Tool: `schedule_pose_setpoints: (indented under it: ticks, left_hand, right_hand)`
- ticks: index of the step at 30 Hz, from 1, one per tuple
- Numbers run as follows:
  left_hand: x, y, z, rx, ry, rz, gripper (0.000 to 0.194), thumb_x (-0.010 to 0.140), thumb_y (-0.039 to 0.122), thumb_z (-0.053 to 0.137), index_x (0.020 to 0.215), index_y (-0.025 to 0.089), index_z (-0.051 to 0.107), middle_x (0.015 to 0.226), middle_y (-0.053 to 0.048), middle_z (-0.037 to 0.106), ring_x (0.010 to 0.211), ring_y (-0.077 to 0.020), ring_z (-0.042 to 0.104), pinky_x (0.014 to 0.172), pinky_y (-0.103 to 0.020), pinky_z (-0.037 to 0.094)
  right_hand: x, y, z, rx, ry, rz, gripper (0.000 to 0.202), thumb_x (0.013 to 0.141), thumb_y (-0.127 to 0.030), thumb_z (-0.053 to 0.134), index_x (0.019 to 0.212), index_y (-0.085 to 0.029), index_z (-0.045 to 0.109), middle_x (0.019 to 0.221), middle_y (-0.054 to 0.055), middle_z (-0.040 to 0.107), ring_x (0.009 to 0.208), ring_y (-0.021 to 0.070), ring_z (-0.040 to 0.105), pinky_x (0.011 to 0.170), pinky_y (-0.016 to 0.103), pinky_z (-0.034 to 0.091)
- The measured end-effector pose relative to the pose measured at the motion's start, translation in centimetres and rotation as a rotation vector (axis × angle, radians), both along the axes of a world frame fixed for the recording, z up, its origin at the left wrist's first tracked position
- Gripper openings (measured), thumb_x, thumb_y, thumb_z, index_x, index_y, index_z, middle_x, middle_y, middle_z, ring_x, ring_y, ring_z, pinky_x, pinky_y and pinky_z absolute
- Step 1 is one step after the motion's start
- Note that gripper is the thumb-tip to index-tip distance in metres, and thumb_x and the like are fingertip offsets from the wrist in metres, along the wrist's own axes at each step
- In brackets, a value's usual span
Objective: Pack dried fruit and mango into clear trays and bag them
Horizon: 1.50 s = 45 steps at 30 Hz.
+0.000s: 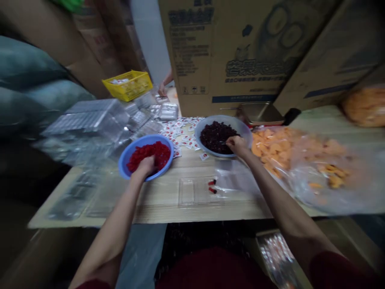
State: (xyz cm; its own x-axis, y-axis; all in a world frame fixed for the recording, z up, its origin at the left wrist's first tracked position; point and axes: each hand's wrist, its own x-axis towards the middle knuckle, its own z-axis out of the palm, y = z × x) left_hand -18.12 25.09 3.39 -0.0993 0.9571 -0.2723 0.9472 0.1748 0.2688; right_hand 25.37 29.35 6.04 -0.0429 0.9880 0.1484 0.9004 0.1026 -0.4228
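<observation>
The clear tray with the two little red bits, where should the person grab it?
Probably by its left edge, with the left hand coming in from the left. The tray lies flat on the table, that edge looks straight, and the two red-and-dark bits sit toward the right, out of the way.

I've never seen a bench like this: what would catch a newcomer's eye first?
Probably the bright red pieces in the blue bowl, left of centre, where the left hand reaches in. Next, the dark pieces in the pale bowl right of centre, with the right hand at them. Farther back on the left, a yellow basket stands out.
</observation>
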Motion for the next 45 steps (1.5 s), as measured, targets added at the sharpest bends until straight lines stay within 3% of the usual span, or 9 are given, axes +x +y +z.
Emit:
schedule_pose_setpoints:
  ticks: [7,14,19,23,27,30,33,38,45]
  left_hand:
    - [-1.2,-0.3,-0.6,0.168,-0.359,0.101,0.011,0.071,0.023,0.07,0.079,0.018,0.076,0.081,-0.007,0.075,0.078,-0.0209,0.068,0.075,-0.027,0.049]
    - [-1.1,-0.4,0.0,0.313,-0.733,0.271,0.045,0.07,0.042,0.075,0.1,0.008,0.075,0.069,-0.008,0.072,0.053,-0.0139,0.061,0.059,-0.028,0.051]
    - [0.4,-2.4,2.4,0.413,-0.862,0.319,0.052,0.066,0.047,0.079,0.101,0.009,0.075,0.07,-0.007,0.072,0.061,-0.0156,0.065,0.065,-0.029,0.053]
    - [7.3,-7.5,3.1,0.44,-1.02,0.121,0.044,0.078,0.044,0.073,0.11,0.014,0.073,0.089,-0.007,0.075,0.073,-0.0166,0.069,0.071,-0.029,0.054]
    - [16.8,-13.6,0.5,0.18,-0.962,-0.172,0.022,0.088,0.03,0.063,0.099,0.016,0.075,0.083,-0.006,0.073,0.064,-0.0132,0.064,0.063,-0.025,0.051]
    - [21.0,-15.8,-1.7,0.176,-0.775,-0.312,0.011,0.086,0.02,0.063,0.085,0.017,0.074,0.085,-0.006,0.071,0.071,-0.0142,0.063,0.068,-0.026,0.049]
    - [21.8,-15.7,-2.4,0.208,-0.696,-0.372,0.008,0.086,0.019,0.065,0.082,0.018,0.072,0.086,-0.005,0.071,0.078,-0.0162,0.064,0.074,-0.027,0.048]
    - [20.4,-14.9,-1.6,0.172,-0.724,-0.325,0.02,0.09,0.015,0.057,0.102,0.02,0.072,0.095,-0.005,0.074,0.075,-0.015,0.066,0.073,-0.027,0.051]
    - [20.0,-14.8,-2.3,0.21,-0.606,-0.507,0.019,0.089,0.015,0.059,0.097,0.022,0.075,0.109,-0.007,0.071,0.104,-0.0201,0.065,0.092,-0.034,0.05]
  right_hand:
    - [-2.8,-6.4,0.0,0.266,0.414,0.215,0.02,0.091,-0.031,0.057,0.091,-0.019,0.073,0.094,0.007,0.074,0.087,0.0225,0.067,0.08,0.034,0.049]
    - [-2.5,-14.6,-1.7,0.05,0.55,0.196,0.025,0.092,-0.041,0.058,0.097,-0.022,0.073,0.098,0.007,0.073,0.091,0.0241,0.068,0.079,0.035,0.052]
    - [-1.5,-18.7,-3.9,-0.092,0.614,0.14,0.027,0.092,-0.043,0.057,0.094,-0.021,0.072,0.096,0.007,0.073,0.09,0.0238,0.068,0.082,0.036,0.051]
    - [-1.4,-21.8,-4.8,-0.137,0.7,0.079,0.026,0.093,-0.042,0.057,0.093,-0.021,0.072,0.095,0.007,0.072,0.092,0.0233,0.066,0.086,0.036,0.05]
    - [-2.5,-23.4,-6.1,-0.126,0.739,0.071,0.022,0.094,-0.038,0.057,0.091,-0.021,0.071,0.091,0.006,0.071,0.089,0.0225,0.066,0.083,0.036,0.05]
    - [-3.6,-23.8,-7.0,-0.06,0.718,0.114,0.018,0.094,-0.035,0.057,0.095,-0.022,0.071,0.096,0.007,0.069,0.092,0.0222,0.064,0.085,0.037,0.05]
    - [-4.2,-23.6,-7.6,0.031,0.664,0.115,0.017,0.093,-0.031,0.059,0.104,-0.023,0.071,0.104,0.008,0.066,0.101,0.0236,0.061,0.092,0.04,0.049]
    - [-4.5,-23.1,-7.9,0.077,0.505,0.162,0.02,0.093,-0.022,0.057,0.105,-0.024,0.073,0.101,0.009,0.064,0.1,0.0247,0.057,0.09,0.042,0.046]
    - [-4.7,-22.7,-7.5,0.04,0.367,0.185,0.02,0.094,-0.02,0.056,0.098,-0.023,0.075,0.092,0.007,0.06,0.092,0.0234,0.053,0.083,0.039,0.042]
